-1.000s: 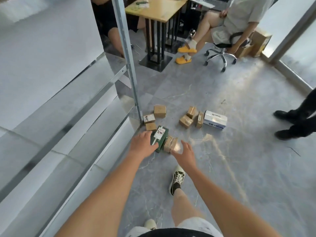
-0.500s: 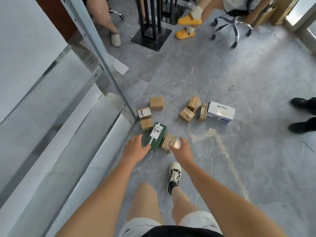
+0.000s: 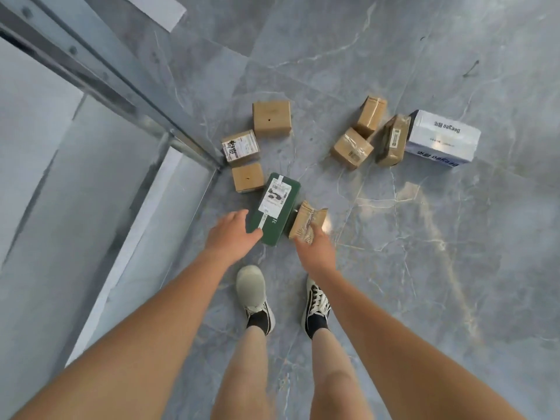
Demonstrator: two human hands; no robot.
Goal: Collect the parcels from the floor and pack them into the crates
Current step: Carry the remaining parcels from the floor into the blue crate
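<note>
Down on the grey marbled floor point(image 3: 424, 268) we see the parcels scattered ahead of our feet, none of them lifted. Nearest us lies a dark green box point(image 3: 281, 219) with a white shipping label, flat on the floor, and just beside its right edge stands a small taped brown parcel point(image 3: 306, 221), tilted on its side. Our left hand point(image 3: 230, 237) reaches over the near left corner of the green box, fingers loosely extended and spread, with the thumb lying across the box's near edge; we cannot tell whether it actually touches the box. Our right hand point(image 3: 315, 253) reaches to the near end of the taped brown parcel, fingers stretched forward against its wrapping, though whether they have closed on it we cannot tell. Beyond the green box sit a plain cardboard box point(image 3: 248, 177), a labelled cardboard box point(image 3: 241, 146) with black scribble on it, and a larger plain cardboard box point(image 3: 272, 117). Well apart to the right, three more taped brown parcels point(image 3: 351, 148) cluster together, touching a white box with blue lettering point(image 3: 442, 139). A metal shelf frame point(image 3: 121, 83) runs along our left, its upright foot meeting the floor near the labelled box. Both our shoes point(image 3: 254, 295) stand just behind the hands.
</note>
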